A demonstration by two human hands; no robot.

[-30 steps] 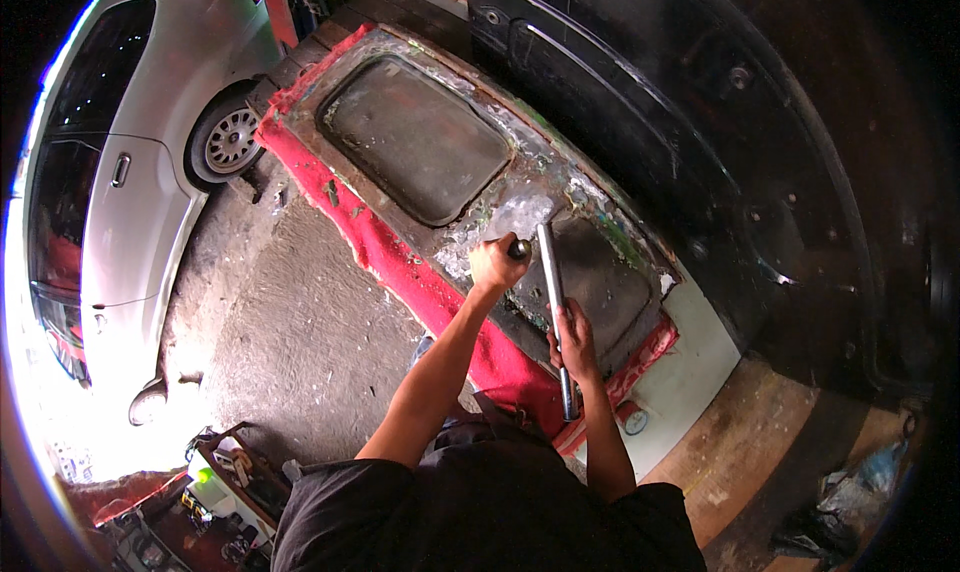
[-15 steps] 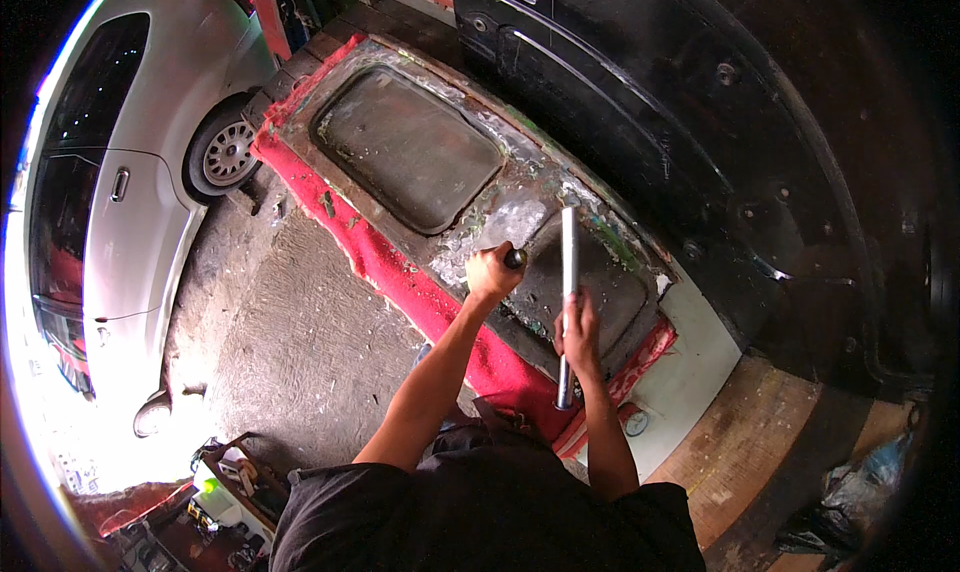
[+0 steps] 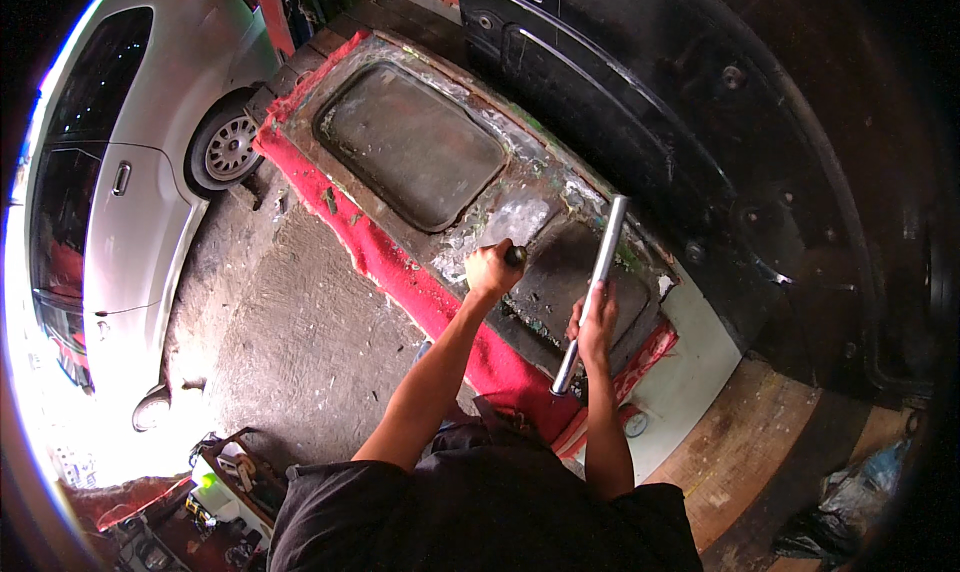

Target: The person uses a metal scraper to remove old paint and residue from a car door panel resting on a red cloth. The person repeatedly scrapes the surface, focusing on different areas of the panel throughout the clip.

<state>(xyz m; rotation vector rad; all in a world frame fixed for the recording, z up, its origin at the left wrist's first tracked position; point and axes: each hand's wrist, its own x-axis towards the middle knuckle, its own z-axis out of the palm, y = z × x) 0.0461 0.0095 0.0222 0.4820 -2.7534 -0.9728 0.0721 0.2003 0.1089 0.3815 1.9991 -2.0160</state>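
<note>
Head view, left hand (image 3: pixel 489 269): closed around a dark, round-ended tool (image 3: pixel 516 257), over the metal panel (image 3: pixel 514 214) toward its left long edge; the tool's lower end is hidden
Right hand (image 3: pixel 597 324): clasped round a silver bar (image 3: pixel 609 237), slanting above the panel's lower right end; the hands are apart
Scraped panel: two sunken fields, lying on red cloth (image 3: pixel 385 277) that juts past its left long edge
Black sheet (image 3: pixel 650 97): beyond the right long edge
Silver car (image 3: pixel 150 197): wheel near the upper left corner
</note>
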